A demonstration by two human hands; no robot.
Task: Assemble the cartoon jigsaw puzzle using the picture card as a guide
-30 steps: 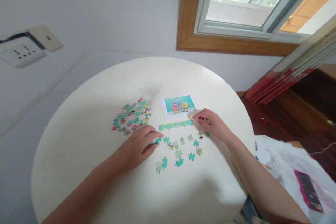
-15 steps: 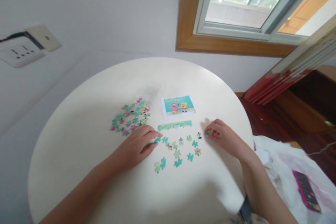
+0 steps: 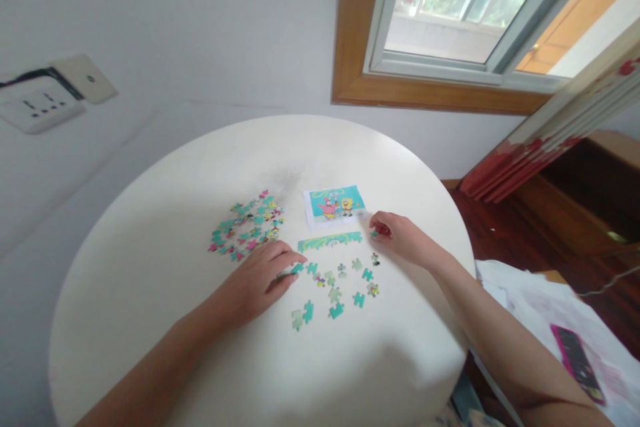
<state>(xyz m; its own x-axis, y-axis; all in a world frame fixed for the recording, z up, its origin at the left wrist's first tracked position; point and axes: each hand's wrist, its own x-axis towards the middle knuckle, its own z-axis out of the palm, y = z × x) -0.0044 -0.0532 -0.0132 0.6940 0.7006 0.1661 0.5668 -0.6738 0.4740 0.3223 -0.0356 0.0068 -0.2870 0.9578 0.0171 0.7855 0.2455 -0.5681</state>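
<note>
My right hand point(image 3: 395, 235) pinches a teal puzzle piece point(image 3: 374, 234) at the right end of a joined strip of puzzle pieces point(image 3: 320, 242). A small gap seems to lie between that piece and the strip. Resting on the table, my left hand point(image 3: 267, 273) has thumb and forefinger closed about another teal puzzle piece point(image 3: 298, 268). Several loose teal, pale green and patterned pieces, among them a pale green one point(image 3: 335, 294), lie below the strip. Above it is a printed reference picture point(image 3: 335, 203) with cartoon figures.
A heap of mixed puzzle pieces point(image 3: 240, 230) spreads beyond my left hand on the round white table point(image 3: 150, 280). Wall and window point(image 3: 445, 27) stand behind. To the right, lower down, a pink-edged phone point(image 3: 577, 363) lies on white sheeting.
My right hand has moved left and slightly away from me with its teal piece, from beside the loose pieces to the strip's right end. My left hand has stayed almost still.
</note>
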